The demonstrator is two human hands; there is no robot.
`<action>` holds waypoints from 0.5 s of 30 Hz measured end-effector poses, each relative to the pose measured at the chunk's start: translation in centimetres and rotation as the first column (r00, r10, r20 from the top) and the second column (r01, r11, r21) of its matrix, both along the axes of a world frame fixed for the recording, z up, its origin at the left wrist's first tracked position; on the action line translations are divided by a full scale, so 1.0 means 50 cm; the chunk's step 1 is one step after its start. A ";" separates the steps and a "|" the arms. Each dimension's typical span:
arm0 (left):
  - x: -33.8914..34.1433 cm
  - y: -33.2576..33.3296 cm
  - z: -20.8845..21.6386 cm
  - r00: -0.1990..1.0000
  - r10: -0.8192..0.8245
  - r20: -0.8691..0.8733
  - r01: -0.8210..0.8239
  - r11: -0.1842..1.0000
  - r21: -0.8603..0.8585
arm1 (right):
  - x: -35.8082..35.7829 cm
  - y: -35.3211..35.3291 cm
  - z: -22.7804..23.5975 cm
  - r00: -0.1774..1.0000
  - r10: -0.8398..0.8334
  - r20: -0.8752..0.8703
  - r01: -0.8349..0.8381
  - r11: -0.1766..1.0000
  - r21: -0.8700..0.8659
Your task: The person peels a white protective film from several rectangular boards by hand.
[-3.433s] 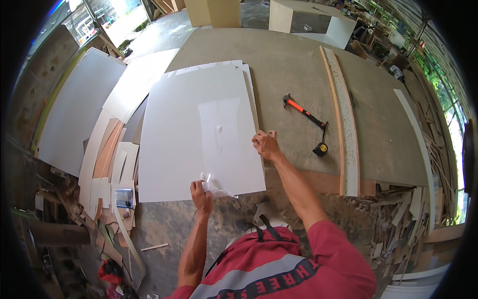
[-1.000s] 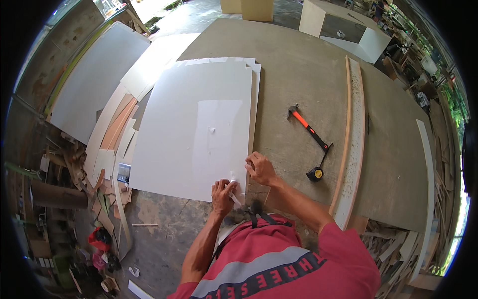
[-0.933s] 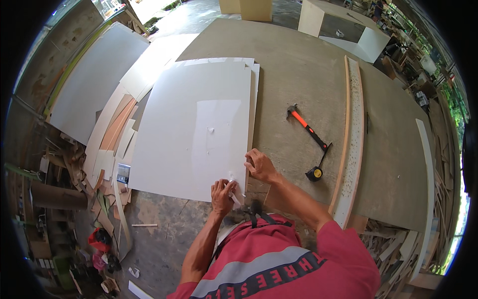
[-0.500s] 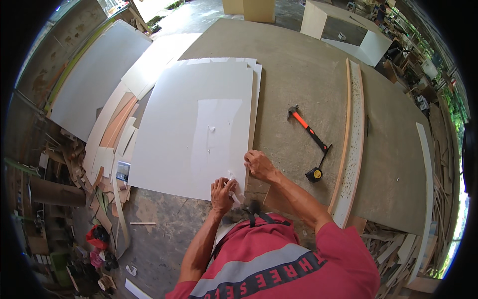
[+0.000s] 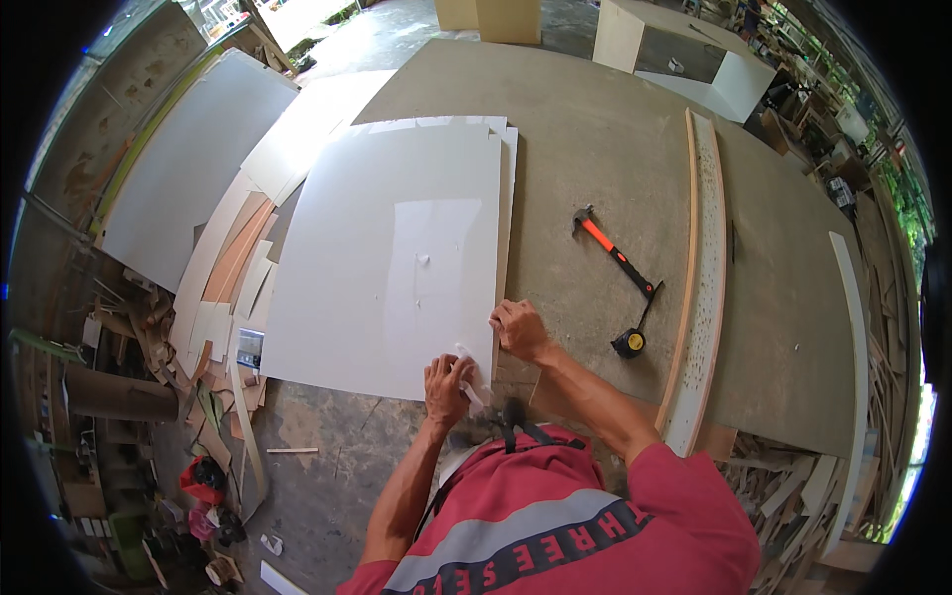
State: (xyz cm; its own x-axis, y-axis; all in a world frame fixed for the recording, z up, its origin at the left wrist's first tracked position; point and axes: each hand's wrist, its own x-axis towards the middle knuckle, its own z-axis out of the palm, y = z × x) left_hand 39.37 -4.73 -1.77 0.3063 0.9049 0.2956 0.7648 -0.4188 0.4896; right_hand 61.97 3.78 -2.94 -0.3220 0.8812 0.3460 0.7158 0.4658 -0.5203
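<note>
A stack of white panels lies on the large brown worktable, its right edges slightly offset. At the near right corner my left hand rests on the top panel, fingers curled round a crumpled, see-through strip of film. Just beyond it, my right hand is closed at the panel's right edge, fingertips pinched together; whatever they hold is hidden. Small white scraps lie on the top panel. To the right, a claw hammer with an orange and black handle lies near a black tape measure.
A long wooden channel with a speckled inside runs along the table's right part. Offcuts and a large white sheet stand left. Wood strips are heaped at the lower right. Boxy cabinet parts stand at the back.
The whole view has shifted slightly. Both hands keep nearly the same places at the panel's near right corner, with only small finger movement.
</note>
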 end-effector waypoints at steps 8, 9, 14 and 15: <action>-0.008 -0.004 0.004 1.000 -0.010 -0.015 0.010 1.000 -0.013 | -0.042 -0.130 0.025 0.951 0.289 -0.111 -0.300 0.949 -0.099; -0.009 -0.006 0.005 0.999 -0.022 -0.043 0.021 1.000 -0.015 | -0.046 -0.135 0.030 0.949 0.272 -0.160 -0.292 0.950 -0.112; -0.006 -0.006 0.012 1.000 -0.021 -0.019 0.021 1.000 0.001 | -0.036 -0.085 0.019 0.987 -0.039 -0.157 0.022 0.994 -0.108; -0.009 -0.007 0.012 1.000 -0.021 -0.016 0.021 1.000 -0.001 | -0.034 -0.075 0.018 0.987 -0.028 -0.158 0.010 0.993 -0.115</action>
